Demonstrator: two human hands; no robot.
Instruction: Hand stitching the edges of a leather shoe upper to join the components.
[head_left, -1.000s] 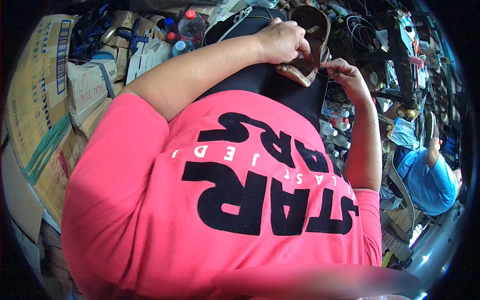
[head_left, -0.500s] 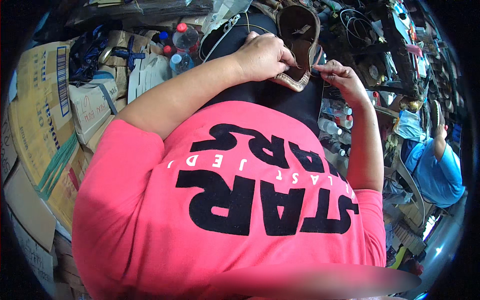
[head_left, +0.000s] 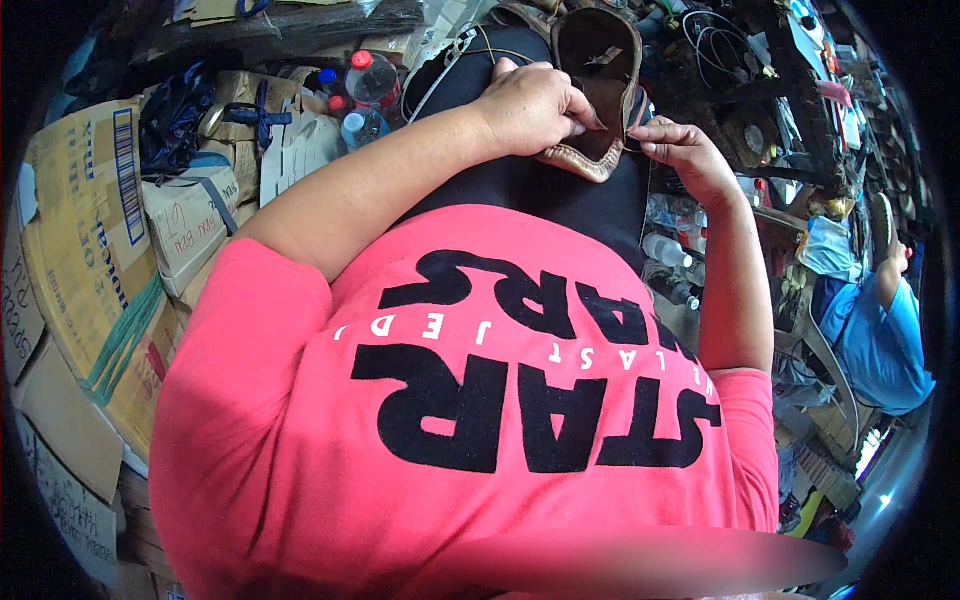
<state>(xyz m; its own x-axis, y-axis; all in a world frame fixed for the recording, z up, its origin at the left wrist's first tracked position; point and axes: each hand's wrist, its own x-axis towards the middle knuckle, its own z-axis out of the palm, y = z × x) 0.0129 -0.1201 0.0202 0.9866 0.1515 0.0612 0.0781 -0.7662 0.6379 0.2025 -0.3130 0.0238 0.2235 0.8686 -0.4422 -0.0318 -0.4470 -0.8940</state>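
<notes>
A brown leather shoe [head_left: 590,162] rests on my dark-clothed lap, its opening facing up. From its left side, my left hand [head_left: 535,108] reaches over the rim, with fingers closed and thumb and fingertips pinched just inside the opening. Whatever is between them is too small to make out. On the right, my right hand [head_left: 678,150] pinches thumb and forefinger together close against the shoe's outer edge; something thin and tiny may be there, but I cannot name it. A pale cord [head_left: 490,45] loops beyond my left hand.
Cardboard cartons [head_left: 75,270] are stacked along the left. Plastic bottles stand behind my left forearm, one with a red cap [head_left: 372,80]; more bottles [head_left: 668,250] lie beside my right forearm. Cluttered shelving fills the far right, near a person in a blue shirt [head_left: 880,350].
The view has shifted slightly. My left fingertips have moved a little inside the shoe's opening; my right hand keeps its pinch at the outer edge.
</notes>
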